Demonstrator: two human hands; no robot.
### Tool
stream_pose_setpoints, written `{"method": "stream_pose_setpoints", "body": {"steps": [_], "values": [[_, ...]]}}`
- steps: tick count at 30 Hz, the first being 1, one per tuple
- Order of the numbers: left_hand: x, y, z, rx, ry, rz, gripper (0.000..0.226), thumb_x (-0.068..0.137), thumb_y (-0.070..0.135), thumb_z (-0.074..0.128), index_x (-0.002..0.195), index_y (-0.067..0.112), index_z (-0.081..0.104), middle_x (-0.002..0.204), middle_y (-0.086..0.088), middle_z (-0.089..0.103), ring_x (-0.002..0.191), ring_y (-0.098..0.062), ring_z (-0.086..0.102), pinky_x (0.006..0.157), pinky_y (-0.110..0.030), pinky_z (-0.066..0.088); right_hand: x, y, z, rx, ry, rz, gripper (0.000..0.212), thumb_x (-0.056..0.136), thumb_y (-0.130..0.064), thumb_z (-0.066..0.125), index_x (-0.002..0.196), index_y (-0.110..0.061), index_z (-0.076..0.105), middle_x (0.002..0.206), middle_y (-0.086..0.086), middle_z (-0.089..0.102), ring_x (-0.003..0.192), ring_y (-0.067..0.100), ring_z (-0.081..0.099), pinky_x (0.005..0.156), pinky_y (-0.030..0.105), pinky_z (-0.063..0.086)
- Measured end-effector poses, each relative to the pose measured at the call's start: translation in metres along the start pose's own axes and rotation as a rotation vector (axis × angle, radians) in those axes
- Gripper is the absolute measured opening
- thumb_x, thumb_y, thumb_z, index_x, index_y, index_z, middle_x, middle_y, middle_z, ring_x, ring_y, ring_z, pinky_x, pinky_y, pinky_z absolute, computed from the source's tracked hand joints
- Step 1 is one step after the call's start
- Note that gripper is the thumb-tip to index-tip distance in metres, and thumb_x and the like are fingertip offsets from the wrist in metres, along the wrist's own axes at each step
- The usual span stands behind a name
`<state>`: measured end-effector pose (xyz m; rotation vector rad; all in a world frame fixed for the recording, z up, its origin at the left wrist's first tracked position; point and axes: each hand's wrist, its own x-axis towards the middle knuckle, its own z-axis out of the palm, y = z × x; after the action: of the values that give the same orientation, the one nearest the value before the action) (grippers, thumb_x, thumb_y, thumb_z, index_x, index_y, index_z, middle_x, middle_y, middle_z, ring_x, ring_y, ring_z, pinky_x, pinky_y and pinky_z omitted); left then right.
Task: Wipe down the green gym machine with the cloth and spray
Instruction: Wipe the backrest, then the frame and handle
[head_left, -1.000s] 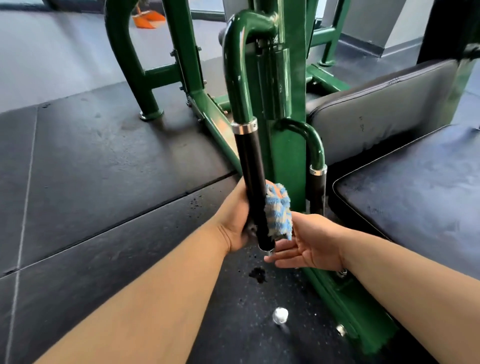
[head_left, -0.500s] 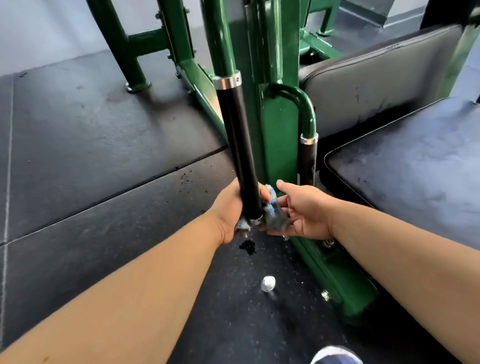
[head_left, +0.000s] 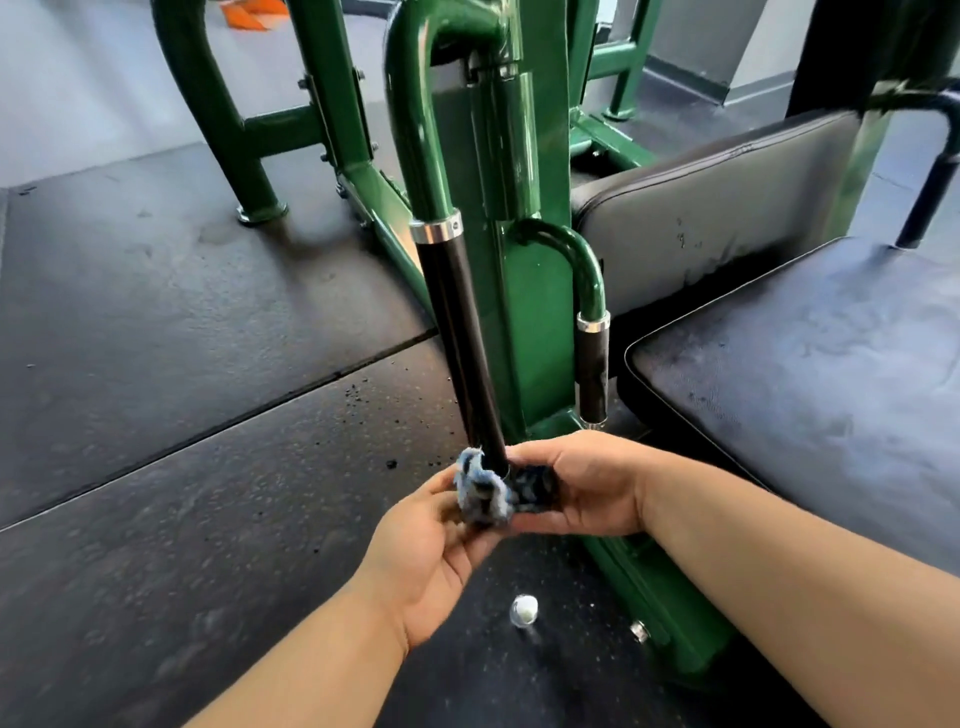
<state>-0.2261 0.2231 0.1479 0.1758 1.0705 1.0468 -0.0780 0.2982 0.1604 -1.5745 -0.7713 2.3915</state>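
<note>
The green gym machine (head_left: 524, 218) stands in front of me, with a long black handle grip (head_left: 460, 348) hanging down from a curved green tube. A fluffy blue and white cloth (head_left: 480, 493) is bunched at the grip's lower end. My left hand (head_left: 436, 561) holds the cloth from below, fingers curled up around it. My right hand (head_left: 582, 488) grips the other part of the cloth, a dark bunch just right of the grip's tip. A second, shorter black grip (head_left: 592, 371) hangs to the right. No spray bottle is clearly in view.
A black padded seat (head_left: 810, 374) and backrest (head_left: 717, 208) lie to the right. A small white cap-like object (head_left: 523, 609) sits on the black rubber floor below my hands. Dark specks dot the floor (head_left: 208, 467). An orange item (head_left: 249, 10) lies far back.
The cloth slid down the long black grip to its lower end. My left hand came off the grip's side to under the cloth, and my right hand closed on the cloth.
</note>
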Motion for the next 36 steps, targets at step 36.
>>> {"method": "stream_pose_setpoints", "body": {"steps": [36], "values": [[0.021,0.117,0.078,0.311,-0.49,0.375,0.045,0.07,0.055,0.046,0.048,0.015,0.05,0.044,0.0,0.037,0.041,-0.015,0.034,0.054,-0.029,0.036,0.007,-0.16,-0.018,-0.076,0.488,-0.657,0.01,0.084,-0.022,0.07,0.088,-0.014,0.065,0.075,0.009,0.069,0.062,0.025,0.066,0.061,0.034,0.056]]}}
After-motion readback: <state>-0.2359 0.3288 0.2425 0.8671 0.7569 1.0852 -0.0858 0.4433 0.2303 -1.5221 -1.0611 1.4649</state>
